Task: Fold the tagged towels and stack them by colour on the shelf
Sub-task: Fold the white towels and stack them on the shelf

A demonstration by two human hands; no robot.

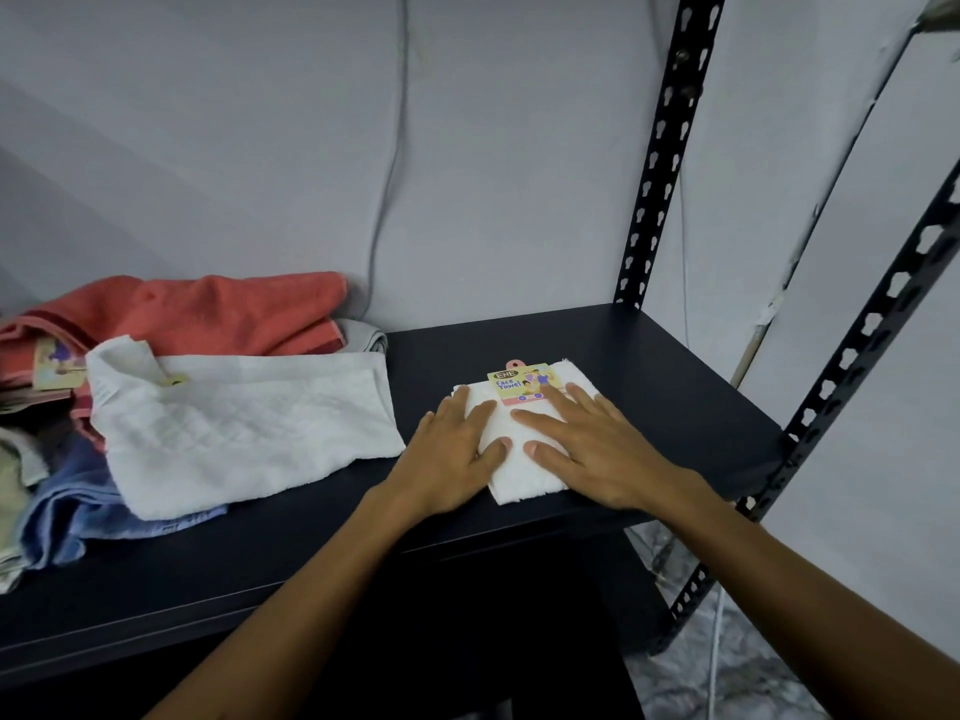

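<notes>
A small white towel (519, 472), folded into a neat rectangle, lies on the right part of the black shelf (649, 366). Its yellow "Face Towel" tag (522, 383) shows at the far edge. My left hand (452, 454) presses flat on the towel's left side. My right hand (597, 449) lies flat on its right side, fingers straight and spread. To the left, an unfolded white towel (234, 433) is draped over a loose heap holding a red towel (208, 311), a blue towel (72, 506) and a pale beige one (10, 501).
Black perforated uprights stand at the shelf's back right (660, 148) and front right (852, 366). A grey wall with a hanging cable (387, 200) is behind. A lower shelf level and patterned floor (727, 667) show below.
</notes>
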